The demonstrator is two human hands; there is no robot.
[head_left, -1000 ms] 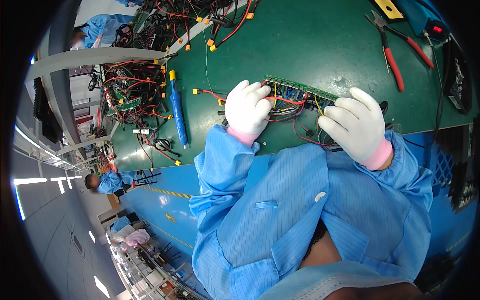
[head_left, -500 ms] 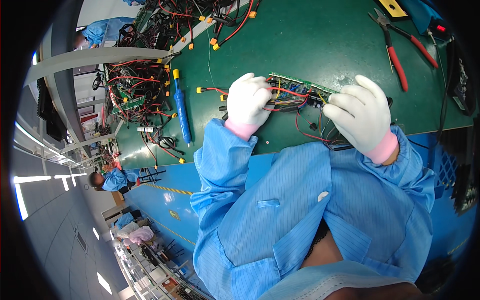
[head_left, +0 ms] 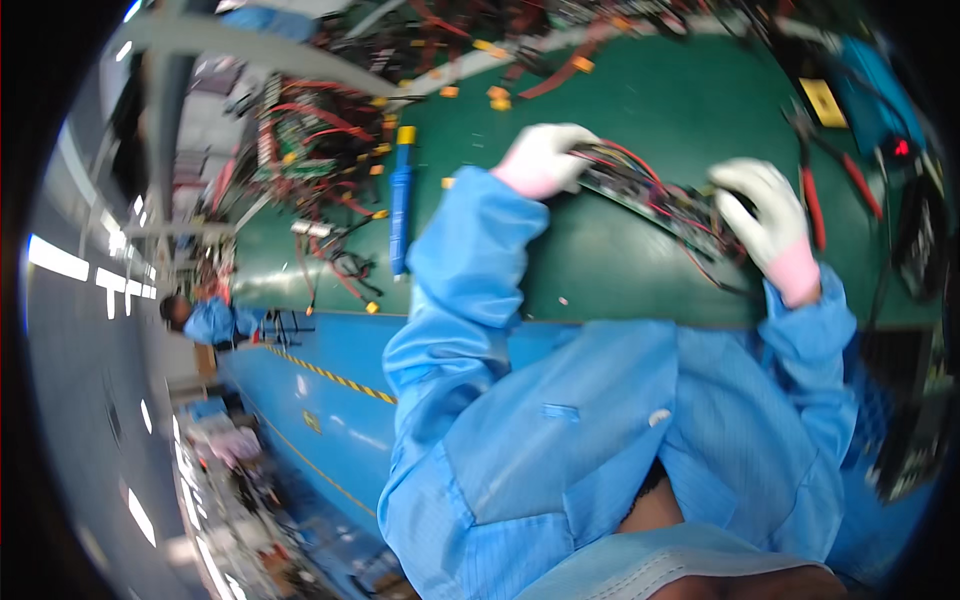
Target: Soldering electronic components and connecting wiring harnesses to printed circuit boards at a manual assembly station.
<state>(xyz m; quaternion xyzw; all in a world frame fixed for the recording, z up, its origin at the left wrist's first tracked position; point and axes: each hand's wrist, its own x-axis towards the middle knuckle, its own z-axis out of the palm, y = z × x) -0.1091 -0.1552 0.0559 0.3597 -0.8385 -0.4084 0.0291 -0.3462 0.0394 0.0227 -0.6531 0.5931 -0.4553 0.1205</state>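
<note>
Wired circuit board (head_left: 632, 191) at 12 o'clock fr. blue-smocked worker (head_left: 590, 430), over green bench (head_left: 640, 290). Gloved L hand (head_left: 545, 160), board's 10 o'clock, pinching its end. Gloved R hand (head_left: 768, 208), 3 o'clock, by wires (head_left: 688, 205); cupped, spread a bit; blurred, I can't tell if gripping. Blue tool (head_left: 401, 205) w/ yellow cap (head_left: 405, 136), 9 o'clock; red-handled pliers (head_left: 815, 210), 3 o'clock, farther out.

Electronics workshop, green workbench (head_left: 620, 285), heaped wired circuit boards (head_left: 300, 135), red-handled pliers (head_left: 812, 205), co-worker in blue (head_left: 210, 322)
</note>
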